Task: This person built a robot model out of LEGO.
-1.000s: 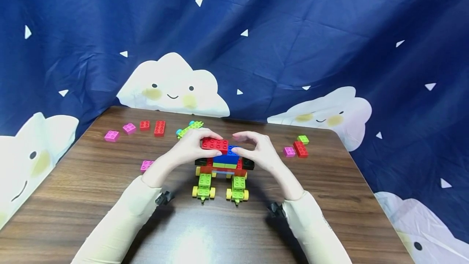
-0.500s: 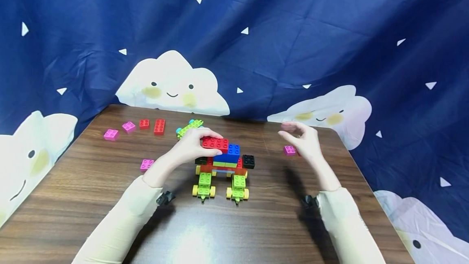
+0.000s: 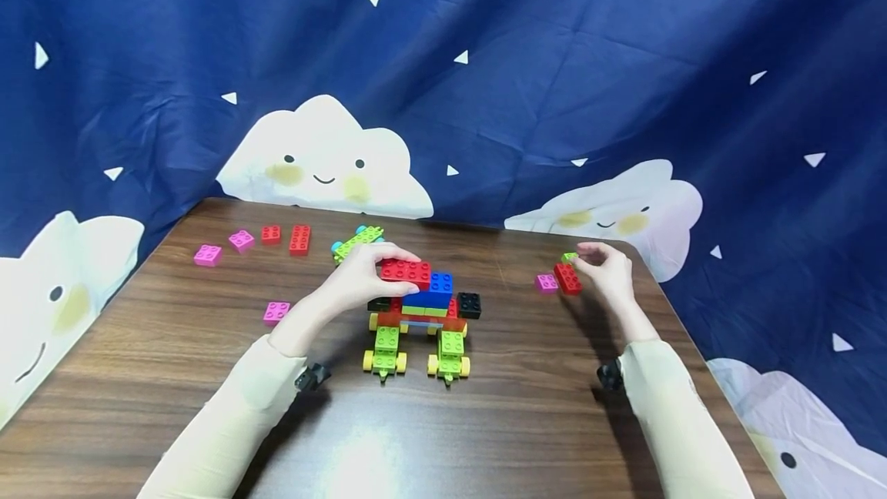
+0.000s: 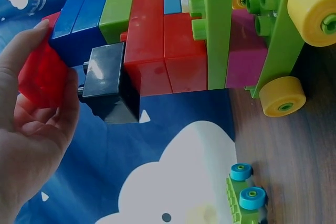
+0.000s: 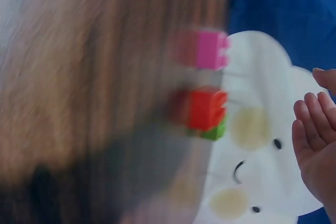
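A toy brick model stands mid-table on lime wheeled bases (image 3: 450, 356) with yellow wheels. At its top, my left hand (image 3: 356, 281) grips a red brick (image 3: 406, 273) between thumb and fingers. That red brick sits on a blue brick (image 3: 438, 291), and black bricks (image 3: 469, 305) stick out at the sides. The left wrist view shows purple (image 4: 245, 48) among the lower layers. Over on the right, my right hand (image 3: 608, 272) hovers beside a red brick (image 3: 567, 279) and a small lime brick (image 3: 568, 257); its fingers look relaxed and empty in the right wrist view.
A pink brick (image 3: 546, 283) lies left of the right-hand red one. Toward the back left are pink bricks (image 3: 208, 255) and red bricks (image 3: 300, 239). A lime car base with blue wheels (image 3: 358, 243) stands behind my left hand. A blue curtain (image 3: 443, 83) hangs behind the table.
My right hand has left the model and moved right to the loose bricks there. My left hand has stayed on the red brick at the model's top.
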A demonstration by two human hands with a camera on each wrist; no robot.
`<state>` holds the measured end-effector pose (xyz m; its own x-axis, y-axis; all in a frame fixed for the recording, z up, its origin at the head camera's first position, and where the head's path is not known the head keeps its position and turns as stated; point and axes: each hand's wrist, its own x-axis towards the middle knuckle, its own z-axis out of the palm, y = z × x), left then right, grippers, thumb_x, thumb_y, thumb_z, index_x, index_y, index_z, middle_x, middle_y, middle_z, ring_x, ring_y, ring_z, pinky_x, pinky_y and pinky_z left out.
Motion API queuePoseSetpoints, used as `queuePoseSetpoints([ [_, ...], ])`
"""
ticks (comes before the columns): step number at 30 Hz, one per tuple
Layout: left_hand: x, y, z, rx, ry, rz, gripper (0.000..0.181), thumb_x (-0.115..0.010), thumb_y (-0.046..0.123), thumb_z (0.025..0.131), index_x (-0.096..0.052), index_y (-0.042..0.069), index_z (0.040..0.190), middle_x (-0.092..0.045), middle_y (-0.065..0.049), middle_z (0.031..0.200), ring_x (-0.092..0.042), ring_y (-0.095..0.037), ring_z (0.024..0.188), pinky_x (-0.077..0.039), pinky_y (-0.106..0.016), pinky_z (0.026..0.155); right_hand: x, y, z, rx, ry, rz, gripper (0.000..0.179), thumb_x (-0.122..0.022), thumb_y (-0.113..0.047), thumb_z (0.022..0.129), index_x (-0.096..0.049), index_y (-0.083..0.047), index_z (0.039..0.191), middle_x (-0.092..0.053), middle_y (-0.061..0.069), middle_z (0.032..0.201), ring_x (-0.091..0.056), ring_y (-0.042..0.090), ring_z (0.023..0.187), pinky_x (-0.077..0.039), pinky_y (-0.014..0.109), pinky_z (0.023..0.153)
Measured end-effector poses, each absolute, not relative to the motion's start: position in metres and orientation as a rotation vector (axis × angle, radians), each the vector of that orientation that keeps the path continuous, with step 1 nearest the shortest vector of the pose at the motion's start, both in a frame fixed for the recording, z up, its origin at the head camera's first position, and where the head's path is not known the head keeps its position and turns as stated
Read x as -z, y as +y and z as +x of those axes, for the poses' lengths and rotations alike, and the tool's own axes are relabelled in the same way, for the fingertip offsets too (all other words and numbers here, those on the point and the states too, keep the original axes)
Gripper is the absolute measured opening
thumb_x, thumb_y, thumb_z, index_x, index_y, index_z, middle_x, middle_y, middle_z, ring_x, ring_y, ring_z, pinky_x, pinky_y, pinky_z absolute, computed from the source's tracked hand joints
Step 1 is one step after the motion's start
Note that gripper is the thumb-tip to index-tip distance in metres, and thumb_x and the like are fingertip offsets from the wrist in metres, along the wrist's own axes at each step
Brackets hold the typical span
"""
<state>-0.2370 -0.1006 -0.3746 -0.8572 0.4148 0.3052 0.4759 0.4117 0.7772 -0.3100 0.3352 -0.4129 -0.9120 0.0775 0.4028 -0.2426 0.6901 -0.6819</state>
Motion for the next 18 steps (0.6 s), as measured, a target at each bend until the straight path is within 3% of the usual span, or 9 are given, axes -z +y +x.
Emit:
queuePoseSetpoints([
  [6,0.376,-0.100,-0.237,1.486,-2.566,-0.820,0.040,-0.084,0.027,0.076,-0.073,0.014,0.112,-0.073,-0.001,0.108,-0.064,-0.016,0.098,-0.055,-0.032,0.083,0.432,0.352,-0.315,-1.048,-2.617,0.021,0.037,-0.074,-0.011,0.083,-0.066,0.008,0.114,-0.070,0.028,0.105,-0.056,-0.010,0.075,-0.041,0.003,0.066],
  [9,0.378,-0.100,-0.237,1.510,-2.562,-0.817,0.040,-0.084,0.027,0.077,-0.073,0.014,0.113,-0.073,-0.001,0.107,-0.064,-0.016,0.097,-0.056,-0.031,0.081,0.441,0.359,-0.317,-1.010,-2.665,-0.014,0.040,-0.076,-0.013,0.082,-0.065,0.009,0.115,-0.070,0.028,0.106,-0.067,0.012,0.083,-0.040,0.004,0.066],
  [12,0.378,-0.100,-0.237,1.521,-2.567,-0.820,0.040,-0.084,0.026,0.077,-0.072,0.014,0.114,-0.073,-0.002,0.108,-0.064,-0.017,0.098,-0.056,-0.031,0.082,0.449,0.363,-0.318,-0.981,-2.714,-0.030,0.043,-0.077,-0.014,0.082,-0.064,0.010,0.116,-0.069,0.029,0.107,-0.069,0.033,0.095,-0.041,0.006,0.066],
  [15,0.378,-0.100,-0.237,1.511,-2.579,-0.821,0.040,-0.084,0.026,0.077,-0.072,0.014,0.114,-0.073,-0.002,0.110,-0.064,-0.017,0.100,-0.055,-0.032,0.083,0.453,0.364,-0.319,-0.967,-2.778,-0.039,0.048,-0.078,-0.017,0.082,-0.062,0.011,0.119,-0.068,0.029,0.110,-0.067,0.039,0.102,-0.047,0.014,0.071],
  [18,0.377,-0.101,-0.237,1.506,-2.585,-0.816,0.040,-0.083,0.025,0.078,-0.072,0.014,0.114,-0.073,-0.001,0.111,-0.063,-0.017,0.102,-0.055,-0.031,0.084,0.456,0.365,-0.321,-0.980,-2.847,-0.042,0.053,-0.078,-0.020,0.084,-0.059,0.011,0.123,-0.066,0.030,0.114,-0.065,0.040,0.106,-0.051,0.030,0.084],
])
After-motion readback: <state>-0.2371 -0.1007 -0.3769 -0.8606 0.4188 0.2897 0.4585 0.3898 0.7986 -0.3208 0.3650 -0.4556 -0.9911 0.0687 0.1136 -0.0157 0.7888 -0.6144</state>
